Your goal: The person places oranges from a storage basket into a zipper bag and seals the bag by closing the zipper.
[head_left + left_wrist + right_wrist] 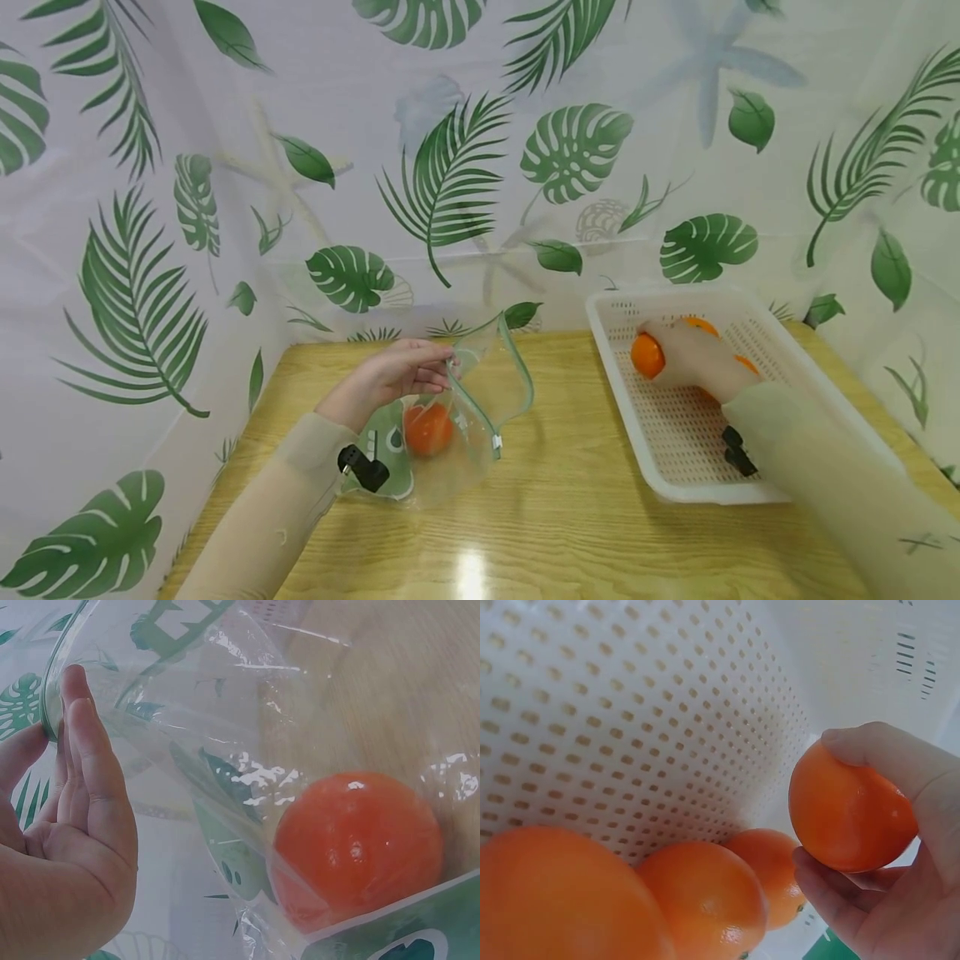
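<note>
While the left hand (pixel 397 368) holds up the edge of a clear zip bag (pixel 471 454), the right hand (pixel 682 357) is down in the white basket (pixel 675 433) with a round orange (pixel 647 356). Take twelve o'clock as the far wall (pixel 465 200) in the head view. From that orange, the bag's mouth (pixel 491 371) lies at nine o'clock, well apart, with the basket's side and some table (pixel 562 433) between them. The mouth gapes roughly toward two o'clock, so it looks more to the basket side than away from it. The left hand is right at the mouth; the right hand is the far one.

The left thumb and fingertips pinch the green rim. The right thumb is on one side of the orange and the fingers are bent round the other. The right hand is blurry from the head, so I can't be sure if the orange is off the basket floor. It is like a ball, so I see no long way to it.

Three more oranges (pixel 701 900) sit in the basket, from about two to four o'clock of the held one. One orange-red fruit (pixel 428 429) is already low in the bag, at five o'clock from the left hand.
</note>
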